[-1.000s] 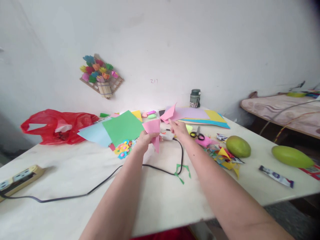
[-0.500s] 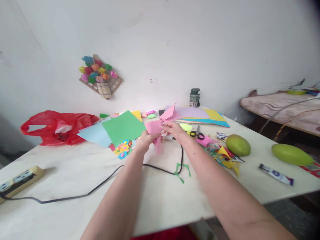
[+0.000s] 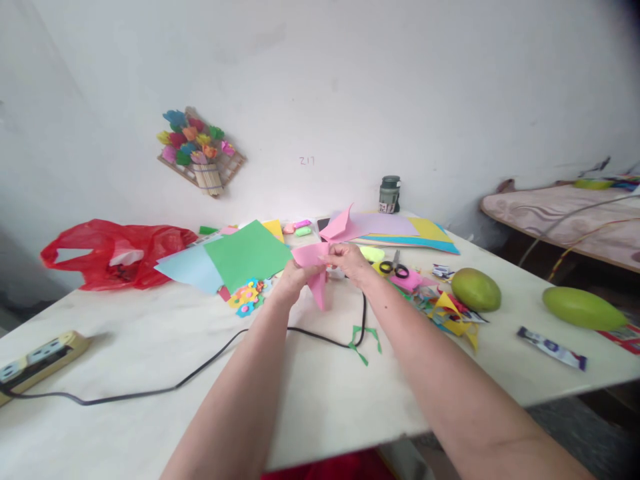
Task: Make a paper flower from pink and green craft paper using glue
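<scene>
So we've got the pink paper (image 3: pixel 309 255) upright, left hand (image 3: pixel 291 281) pinching it thumb-in-front, right hand (image 3: pixel 350 261) pinching its right edge.

Held pink paper (image 3: pixel 308 253), upright, wide on top, narrow point downward

1. Straight ahead of me, up on the pale wall (image 3: pixel 350 100), here's the one I can read: "217" (image 3: pixel 307 161), in thin, purplish, handwritten-looking strokes, and that first figure could almost pass for a Z!
2. Lower and to the right, at the back of my counter (image 3: pixel 340 407), the grey-green flask (image 3: pixel 389 195) shows dark marks on a pale patch near its base, too small for me.
3. Over on my right, the slim white packet (image 3: pixel 552 348) carries a dark emblem, its lettering blurred.
4. Far right, the red packet (image 3: pixel 623 339) bears pale print, illegible from here.
</scene>
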Demonstrator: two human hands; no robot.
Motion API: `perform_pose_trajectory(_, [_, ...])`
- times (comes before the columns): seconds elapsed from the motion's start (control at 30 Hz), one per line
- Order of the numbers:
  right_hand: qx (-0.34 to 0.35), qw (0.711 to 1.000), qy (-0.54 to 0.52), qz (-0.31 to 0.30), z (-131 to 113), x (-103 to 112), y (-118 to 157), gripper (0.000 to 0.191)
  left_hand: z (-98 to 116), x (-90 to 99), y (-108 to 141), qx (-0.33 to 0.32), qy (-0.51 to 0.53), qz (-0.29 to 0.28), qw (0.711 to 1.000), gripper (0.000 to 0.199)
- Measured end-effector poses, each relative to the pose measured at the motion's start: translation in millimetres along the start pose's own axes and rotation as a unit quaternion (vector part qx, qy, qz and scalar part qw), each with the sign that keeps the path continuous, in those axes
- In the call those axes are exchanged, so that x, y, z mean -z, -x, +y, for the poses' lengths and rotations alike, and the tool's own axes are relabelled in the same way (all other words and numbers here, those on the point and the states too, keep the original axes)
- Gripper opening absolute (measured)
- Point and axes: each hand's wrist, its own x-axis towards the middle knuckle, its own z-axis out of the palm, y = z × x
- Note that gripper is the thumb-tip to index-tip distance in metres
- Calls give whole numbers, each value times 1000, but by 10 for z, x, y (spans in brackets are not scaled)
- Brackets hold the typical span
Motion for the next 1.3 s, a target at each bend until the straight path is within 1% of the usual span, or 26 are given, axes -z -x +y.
perform_pose_trajectory(0.2, [-62,998,18,-13,11,43,6,30,-7,7,0,-7,-9,9,1000,29])
perform_pose_trajectory(0.27, [-70,997,18,-22,18,60,4,28,-2,8,4,-8,-10,8,1000,29])
perform_pose_trajectory(0.43, [-60,998,28,-13,4,61,1,30,12,0,16,-14,-19,-5,1000,27])
perform_pose_trajectory(0.63, [-30,999,33,0,-49,28,21,35,23,-14,13,-9,-20,5,1000,27])
perform_pose_trajectory(0.77, [-38,999,23,-2,-52,19,27,35,29,-27,9,2,-32,25,999,32])
perform_pose_trajectory(0.9, [-56,998,10,-5,-28,32,27,31,32,-29,9,-1,-37,45,998,32])
perform_pose_trajectory(1.03, [-72,997,2,-12,7,55,14,27,22,-11,6,-13,-18,26,999,31])
perform_pose_trajectory(1.1, [-68,998,-7,-10,19,58,7,26,11,-2,0,-11,-18,19,1000,31])
perform_pose_trajectory(1.2, [-53,998,-22,-4,24,51,2,27,-9,5,-10,-4,-24,24,999,31])
perform_pose_trajectory(1.3, [-44,998,-36,1,21,46,4,29,-24,6,-16,-9,-26,18,999,29])
